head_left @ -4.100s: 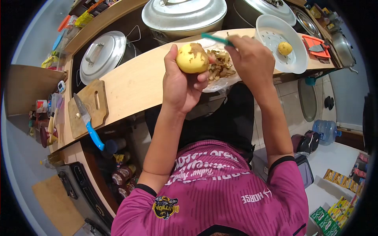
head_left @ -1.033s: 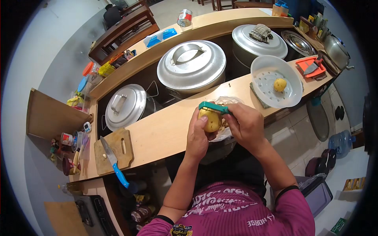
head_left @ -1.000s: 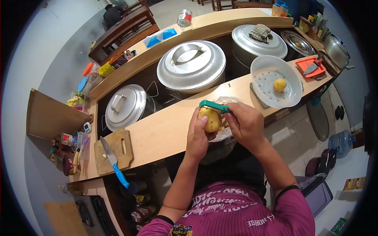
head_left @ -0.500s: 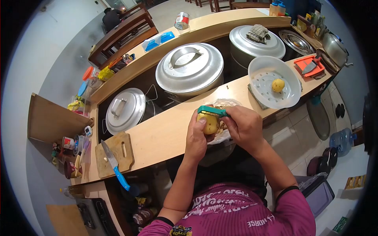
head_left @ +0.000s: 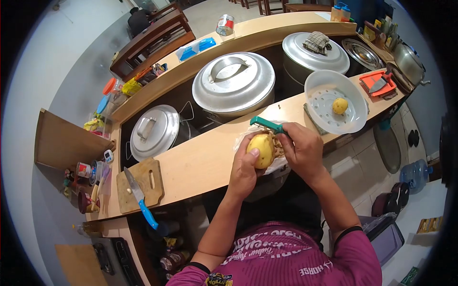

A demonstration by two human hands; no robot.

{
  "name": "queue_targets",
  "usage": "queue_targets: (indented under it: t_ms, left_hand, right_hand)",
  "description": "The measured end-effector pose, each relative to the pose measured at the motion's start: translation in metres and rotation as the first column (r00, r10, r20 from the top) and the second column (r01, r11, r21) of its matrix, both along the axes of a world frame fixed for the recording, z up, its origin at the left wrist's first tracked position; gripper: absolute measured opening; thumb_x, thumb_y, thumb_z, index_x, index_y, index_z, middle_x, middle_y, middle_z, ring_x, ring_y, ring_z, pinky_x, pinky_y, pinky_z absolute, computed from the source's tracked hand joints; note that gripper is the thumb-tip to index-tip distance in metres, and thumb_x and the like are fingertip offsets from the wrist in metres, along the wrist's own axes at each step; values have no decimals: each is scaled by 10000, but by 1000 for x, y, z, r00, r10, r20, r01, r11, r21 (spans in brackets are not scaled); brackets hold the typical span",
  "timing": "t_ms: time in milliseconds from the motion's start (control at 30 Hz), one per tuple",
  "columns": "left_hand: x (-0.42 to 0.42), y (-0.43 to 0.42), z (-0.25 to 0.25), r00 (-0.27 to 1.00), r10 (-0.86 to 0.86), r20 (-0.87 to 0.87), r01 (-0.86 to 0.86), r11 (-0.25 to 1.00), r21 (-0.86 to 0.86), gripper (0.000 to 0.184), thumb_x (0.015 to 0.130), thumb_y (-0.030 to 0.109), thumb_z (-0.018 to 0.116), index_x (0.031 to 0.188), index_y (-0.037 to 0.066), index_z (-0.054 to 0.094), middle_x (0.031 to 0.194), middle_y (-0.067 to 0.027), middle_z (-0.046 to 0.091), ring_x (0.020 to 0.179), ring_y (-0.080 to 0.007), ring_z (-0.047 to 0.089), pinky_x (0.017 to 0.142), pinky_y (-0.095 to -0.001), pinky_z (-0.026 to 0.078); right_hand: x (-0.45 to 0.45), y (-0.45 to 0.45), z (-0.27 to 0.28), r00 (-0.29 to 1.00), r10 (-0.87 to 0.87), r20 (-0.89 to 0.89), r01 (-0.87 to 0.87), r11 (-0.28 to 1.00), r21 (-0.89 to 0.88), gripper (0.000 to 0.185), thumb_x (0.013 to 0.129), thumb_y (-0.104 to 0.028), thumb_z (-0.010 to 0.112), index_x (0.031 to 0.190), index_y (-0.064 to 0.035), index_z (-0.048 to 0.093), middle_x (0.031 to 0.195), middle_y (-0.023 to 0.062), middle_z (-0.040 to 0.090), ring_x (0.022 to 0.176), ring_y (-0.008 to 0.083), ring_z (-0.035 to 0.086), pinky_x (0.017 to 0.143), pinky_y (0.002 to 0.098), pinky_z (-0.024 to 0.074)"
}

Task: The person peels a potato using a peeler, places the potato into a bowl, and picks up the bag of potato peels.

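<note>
My left hand (head_left: 244, 169) is wrapped round a yellow potato (head_left: 261, 150), its thumb across the front. My right hand (head_left: 303, 147) grips a green peeler (head_left: 267, 125), whose head is just above the potato's top, slightly apart from it. Beneath both hands, brown peelings (head_left: 277, 147) lie on a thin plastic bag (head_left: 242, 138) at the counter's front edge. To the right, a white perforated bowl (head_left: 317, 93) holds another potato (head_left: 339, 106).
A cutting board (head_left: 155, 190) at the left carries a blue-handled knife (head_left: 148, 214), its handle jutting past the counter edge. Lidded pots (head_left: 234, 83) line the back. An orange tray (head_left: 381, 86) lies right of the bowl. Far back, a person (head_left: 138, 21) sits.
The peeler has lifted off the potato, having rested on its top half a second ago. The potato now shows more fully in my left hand, and the view has shifted slightly.
</note>
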State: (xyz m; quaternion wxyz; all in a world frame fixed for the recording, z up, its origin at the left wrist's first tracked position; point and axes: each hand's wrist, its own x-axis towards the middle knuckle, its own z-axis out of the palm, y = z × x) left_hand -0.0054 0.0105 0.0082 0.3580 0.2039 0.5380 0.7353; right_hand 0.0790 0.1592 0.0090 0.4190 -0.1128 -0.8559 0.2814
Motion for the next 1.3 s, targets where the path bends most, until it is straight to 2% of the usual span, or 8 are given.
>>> queue_targets:
  t_ms: [200,333,467,633,933,1033,1100,1300]
  left_hand:
    - [-8,-2,-11,1000,-20,21,19,998,53,468,962,356,409,1340,96,502,1053,-47,620,807,-74,588,531,-188,404]
    - [-12,-6,-12,988,-57,147,35,989,146,460,955,339,428,1336,89,489,1057,-60,630,795,-88,582,554,-205,399]
    - [-11,-7,-11,994,-46,103,30,987,155,465,945,313,439,1347,79,467,1069,-66,627,785,-86,575,547,-198,391]
    - [-10,-8,-11,999,-14,42,9,994,113,475,933,281,446,1362,78,445,1048,-55,609,797,-75,579,552,-183,407]
    - [-7,-9,-10,999,31,-28,-29,997,71,500,945,323,430,1386,87,458,1158,-45,606,902,-93,598,579,-203,406]
    - [-7,-8,-13,998,53,-29,-51,997,62,513,934,328,441,1391,95,444,1167,-50,603,920,-103,608,589,-206,428]
    - [-8,-8,-12,999,44,3,-44,995,88,516,920,258,453,1401,80,393,1144,-80,567,902,-120,621,656,-212,519]
    - [-4,-6,-10,998,58,10,-59,982,180,560,879,272,465,1402,82,399,1194,-100,569,975,-170,633,706,-234,540]
  right_hand:
    - [2,5,-4,997,45,-56,-48,997,-61,107,908,-91,646,984,-16,644,799,156,644,658,338,619,593,392,471]
    - [7,4,1,995,69,71,-59,990,-127,128,911,-97,659,1007,-13,647,811,165,650,653,296,637,591,365,476]
    - [7,-5,-1,996,87,9,-85,989,-119,166,891,-161,694,1008,-50,657,841,135,681,721,337,659,606,400,505]
    - [9,-14,4,992,120,26,-122,990,75,159,868,-150,705,996,-75,651,835,103,675,705,313,659,601,407,509]
    - [6,-17,-1,989,146,-35,-142,984,106,126,885,-93,694,979,-27,642,813,141,666,673,319,652,584,387,487]
    - [4,-15,0,993,111,-30,-108,991,73,121,893,-98,689,979,-27,643,816,139,667,673,317,654,582,387,488]
    - [4,-16,2,994,107,-33,-105,992,73,122,894,-99,691,978,-27,642,815,139,666,670,314,653,581,385,487]
    - [0,-14,-6,999,45,-9,-45,999,-22,114,914,-99,668,984,-15,640,786,144,656,647,293,646,569,363,476]
